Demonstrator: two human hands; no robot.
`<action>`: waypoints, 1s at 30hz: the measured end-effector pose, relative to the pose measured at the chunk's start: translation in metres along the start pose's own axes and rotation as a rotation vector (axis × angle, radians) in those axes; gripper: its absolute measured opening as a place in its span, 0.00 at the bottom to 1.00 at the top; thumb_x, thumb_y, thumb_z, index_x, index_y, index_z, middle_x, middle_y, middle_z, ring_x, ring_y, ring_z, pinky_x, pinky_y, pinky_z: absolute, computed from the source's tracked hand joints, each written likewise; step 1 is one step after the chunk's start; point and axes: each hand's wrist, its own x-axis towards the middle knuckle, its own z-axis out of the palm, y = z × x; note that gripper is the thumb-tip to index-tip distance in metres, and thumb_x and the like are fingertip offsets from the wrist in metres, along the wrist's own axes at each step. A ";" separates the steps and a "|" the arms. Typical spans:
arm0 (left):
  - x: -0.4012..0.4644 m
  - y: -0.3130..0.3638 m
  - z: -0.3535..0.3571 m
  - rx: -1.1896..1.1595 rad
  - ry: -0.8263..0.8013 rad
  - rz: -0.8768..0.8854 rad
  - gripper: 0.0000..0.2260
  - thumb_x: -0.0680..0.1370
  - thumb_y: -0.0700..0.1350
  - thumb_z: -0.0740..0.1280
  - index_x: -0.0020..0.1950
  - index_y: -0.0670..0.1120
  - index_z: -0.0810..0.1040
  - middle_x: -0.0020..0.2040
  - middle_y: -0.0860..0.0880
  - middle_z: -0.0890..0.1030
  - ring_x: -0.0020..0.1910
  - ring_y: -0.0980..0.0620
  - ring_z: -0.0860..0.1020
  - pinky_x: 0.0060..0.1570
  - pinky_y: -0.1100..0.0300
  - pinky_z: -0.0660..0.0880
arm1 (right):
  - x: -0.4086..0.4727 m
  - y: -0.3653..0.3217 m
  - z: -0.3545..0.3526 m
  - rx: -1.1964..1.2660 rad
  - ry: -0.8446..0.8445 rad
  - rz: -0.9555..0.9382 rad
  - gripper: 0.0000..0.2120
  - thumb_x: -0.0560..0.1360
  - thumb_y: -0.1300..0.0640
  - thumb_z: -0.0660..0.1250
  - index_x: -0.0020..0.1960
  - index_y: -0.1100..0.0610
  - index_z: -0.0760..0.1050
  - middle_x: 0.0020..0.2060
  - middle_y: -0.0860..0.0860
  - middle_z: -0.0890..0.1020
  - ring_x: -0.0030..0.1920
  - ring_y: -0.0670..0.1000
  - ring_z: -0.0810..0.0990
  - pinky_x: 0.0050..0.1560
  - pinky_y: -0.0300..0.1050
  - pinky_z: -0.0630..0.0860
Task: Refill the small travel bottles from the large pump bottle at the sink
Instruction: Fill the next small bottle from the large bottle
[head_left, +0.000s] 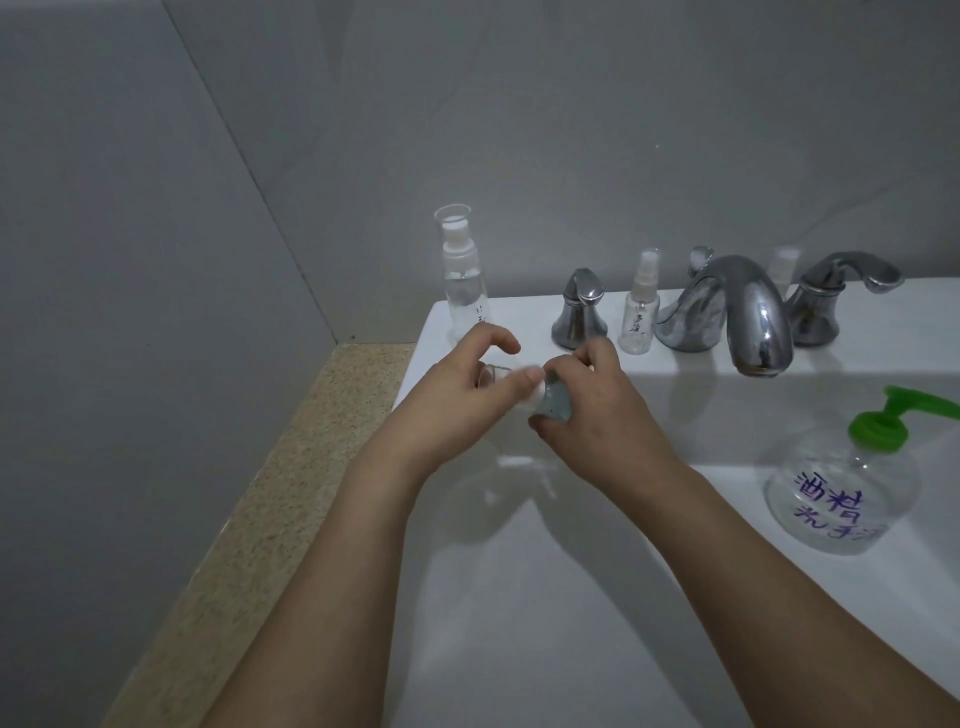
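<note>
Here, over the sink (571, 597) at its 10 o'clock rim, both hands work one small bottle (553, 402). The right hand (597, 410) wraps its clear body; the left hand (457, 395) pinches the white cap (527, 387) end, other fingers loosely spread. It looks light, stiff and slick, probably thin plastic, so a firm hold around the body suits, twisting at the cap. A tall bottle (462, 280) stands at 11 o'clock, another bottle (640, 306) by the faucet (748, 317) at 12. The pump bottle (841, 493) sits at 3 o'clock, apart from the hands.
</note>
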 end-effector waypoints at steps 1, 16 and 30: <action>-0.001 0.001 -0.001 0.015 -0.038 0.014 0.07 0.75 0.52 0.69 0.51 0.57 0.73 0.36 0.51 0.75 0.32 0.57 0.73 0.35 0.64 0.70 | 0.000 0.001 0.000 -0.001 -0.004 0.010 0.19 0.66 0.59 0.76 0.55 0.60 0.75 0.52 0.52 0.67 0.46 0.57 0.75 0.45 0.48 0.73; 0.008 0.000 -0.009 -0.249 0.080 -0.415 0.27 0.78 0.64 0.58 0.32 0.43 0.74 0.19 0.51 0.66 0.17 0.54 0.61 0.22 0.65 0.56 | -0.001 -0.004 -0.007 -0.092 0.070 0.162 0.17 0.70 0.57 0.73 0.56 0.56 0.70 0.54 0.55 0.68 0.44 0.59 0.75 0.39 0.47 0.69; 0.023 -0.001 0.028 -0.372 0.310 -0.150 0.07 0.76 0.48 0.71 0.51 0.48 0.79 0.33 0.46 0.81 0.23 0.50 0.73 0.23 0.67 0.66 | 0.002 -0.003 -0.006 -0.010 0.107 0.360 0.16 0.76 0.56 0.67 0.59 0.62 0.67 0.57 0.58 0.70 0.51 0.60 0.74 0.37 0.41 0.54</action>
